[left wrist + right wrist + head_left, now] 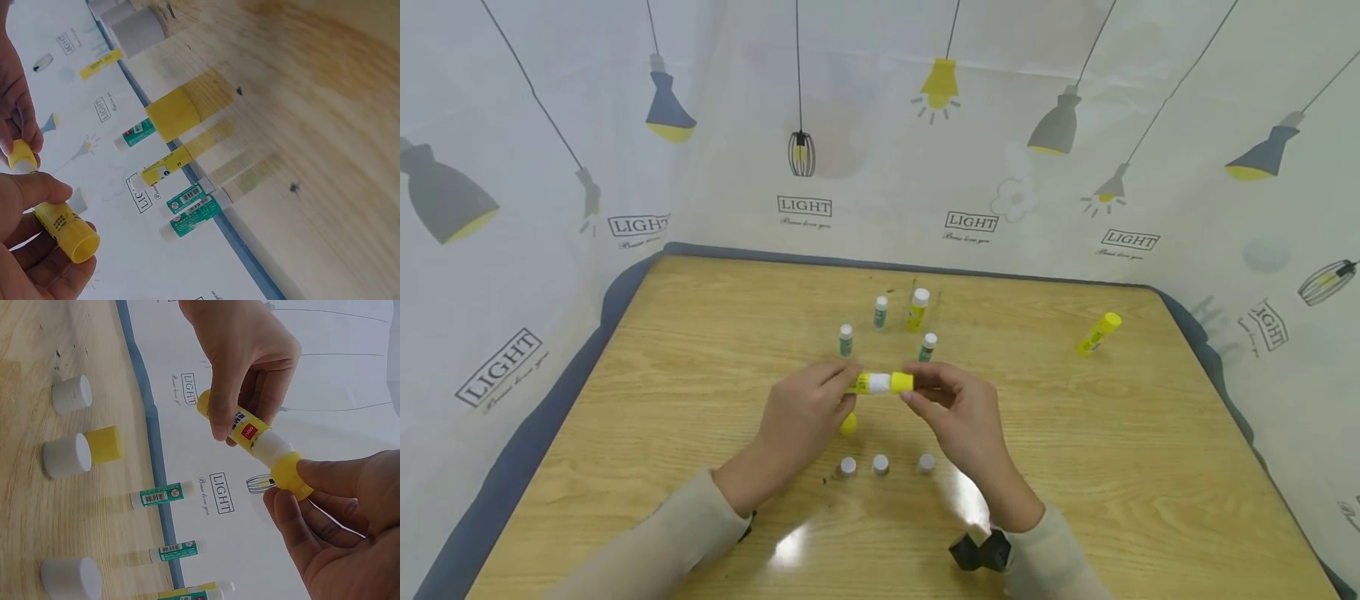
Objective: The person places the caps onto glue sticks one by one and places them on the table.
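A yellow glue stick (248, 429) lies level between both hands above the table. My left hand (805, 410) grips its yellow body, fingers curled round it. With thumb and fingertips, my right hand (966, 412) pinches the yellow cap (902, 382) at the other end. A white neck (878, 383) shows between body and cap. Below the left hand, a loose yellow cap (848, 426) stands on the table, partly hidden by that hand in the head view. Beyond the hands stand green glue sticks (881, 312) with white tops and a yellow glue stick (917, 310) with a white top.
Three white caps (881, 465) stand in a row on the wooden table (700, 333), nearer me. Far to the right stands another yellow glue stick (1099, 335) with a yellow cap. A pale sheet (880, 192) printed with lamps walls the table at the back and sides.
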### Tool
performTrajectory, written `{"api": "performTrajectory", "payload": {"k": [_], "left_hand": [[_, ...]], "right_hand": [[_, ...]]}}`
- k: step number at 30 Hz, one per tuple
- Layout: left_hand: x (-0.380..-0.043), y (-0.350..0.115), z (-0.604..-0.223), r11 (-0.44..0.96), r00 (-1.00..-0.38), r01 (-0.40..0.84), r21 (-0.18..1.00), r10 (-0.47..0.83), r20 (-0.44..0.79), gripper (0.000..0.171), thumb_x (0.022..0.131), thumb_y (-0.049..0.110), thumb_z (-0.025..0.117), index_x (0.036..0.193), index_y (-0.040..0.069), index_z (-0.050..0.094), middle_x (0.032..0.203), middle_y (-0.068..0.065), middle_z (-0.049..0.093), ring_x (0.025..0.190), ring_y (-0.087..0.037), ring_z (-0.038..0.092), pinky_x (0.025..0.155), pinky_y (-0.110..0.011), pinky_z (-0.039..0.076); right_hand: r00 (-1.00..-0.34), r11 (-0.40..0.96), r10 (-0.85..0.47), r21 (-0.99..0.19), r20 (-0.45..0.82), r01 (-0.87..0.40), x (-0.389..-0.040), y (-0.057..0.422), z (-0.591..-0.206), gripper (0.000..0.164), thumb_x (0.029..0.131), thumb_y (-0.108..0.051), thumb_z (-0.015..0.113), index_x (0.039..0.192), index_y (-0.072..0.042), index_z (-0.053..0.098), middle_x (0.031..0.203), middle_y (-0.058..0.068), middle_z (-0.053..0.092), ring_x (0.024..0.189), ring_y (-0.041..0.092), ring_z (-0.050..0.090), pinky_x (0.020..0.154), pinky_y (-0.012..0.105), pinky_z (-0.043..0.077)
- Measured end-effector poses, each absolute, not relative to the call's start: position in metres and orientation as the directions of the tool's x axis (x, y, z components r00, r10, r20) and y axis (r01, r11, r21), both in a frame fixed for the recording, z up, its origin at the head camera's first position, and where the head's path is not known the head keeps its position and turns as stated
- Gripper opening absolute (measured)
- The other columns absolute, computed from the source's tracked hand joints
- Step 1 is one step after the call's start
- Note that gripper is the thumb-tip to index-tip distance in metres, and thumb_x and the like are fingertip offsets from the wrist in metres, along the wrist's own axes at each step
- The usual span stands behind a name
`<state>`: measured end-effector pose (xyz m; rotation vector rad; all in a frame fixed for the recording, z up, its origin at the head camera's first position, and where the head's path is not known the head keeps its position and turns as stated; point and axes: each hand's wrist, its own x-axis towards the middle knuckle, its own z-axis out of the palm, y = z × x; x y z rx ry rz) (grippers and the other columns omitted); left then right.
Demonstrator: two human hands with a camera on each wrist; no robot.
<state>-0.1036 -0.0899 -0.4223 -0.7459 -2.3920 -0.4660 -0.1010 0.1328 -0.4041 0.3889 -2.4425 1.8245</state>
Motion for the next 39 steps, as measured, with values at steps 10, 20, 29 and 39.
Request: {"api": "performTrajectory", "payload": {"k": [10, 20, 29, 39], "left_hand": [[-0.1030, -0.0881, -0.4196, 0.789, -0.649, 0.606, 0.100, 0.418, 0.635, 0.029, 0.080, 0.001, 0.083, 0.108, 0.004, 0.077, 0.106, -0.009, 0.076, 0.091, -0.021, 0.074, 0.076, -0.027, 0.063], [-0.1035, -0.0865, -0.4200, 0.799, -0.646, 0.596, 0.076, 0.422, 0.636, 0.028, 0.081, 0.002, 0.082, 0.109, 0.005, 0.077, 0.106, -0.008, 0.076, 0.091, -0.021, 0.074, 0.077, -0.029, 0.064], [-0.1029, -0.0850, -0.4170, 0.798, -0.637, 0.600, 0.057, 0.433, 0.637, 0.028, 0.082, 0.003, 0.082, 0.110, 0.005, 0.077, 0.107, -0.009, 0.076, 0.092, -0.022, 0.074, 0.078, -0.030, 0.064], [-0.1016, -0.0838, -0.4159, 0.795, -0.627, 0.605, 0.038, 0.446, 0.639, 0.027, 0.083, 0.002, 0.082, 0.109, 0.004, 0.077, 0.105, -0.008, 0.076, 0.092, -0.022, 0.074, 0.077, -0.030, 0.064]], "right_hand": [[-0.965, 0.281, -0.150, -0.927, 0.214, -0.249, -0.0999, 0.1305, -0.4035, 0.025, 0.087, -0.004, 0.079, 0.112, -0.005, 0.075, 0.111, 0.007, 0.074, 0.094, 0.021, 0.072, 0.084, 0.028, 0.062], [-0.960, 0.284, -0.155, -0.920, 0.235, -0.271, -0.1000, 0.1296, -0.4051, 0.023, 0.088, -0.004, 0.078, 0.111, -0.006, 0.074, 0.112, 0.004, 0.074, 0.094, 0.017, 0.072, 0.084, 0.027, 0.062], [-0.962, 0.278, -0.155, -0.925, 0.224, -0.260, -0.0990, 0.1300, -0.4060, 0.022, 0.089, -0.006, 0.078, 0.112, -0.006, 0.074, 0.112, 0.004, 0.074, 0.095, 0.017, 0.072, 0.085, 0.028, 0.062], [-0.964, 0.237, -0.155, -0.939, 0.215, -0.248, -0.0975, 0.1293, -0.4074, 0.023, 0.089, -0.006, 0.078, 0.112, -0.006, 0.074, 0.112, 0.005, 0.074, 0.096, 0.019, 0.072, 0.085, 0.028, 0.062]]}}
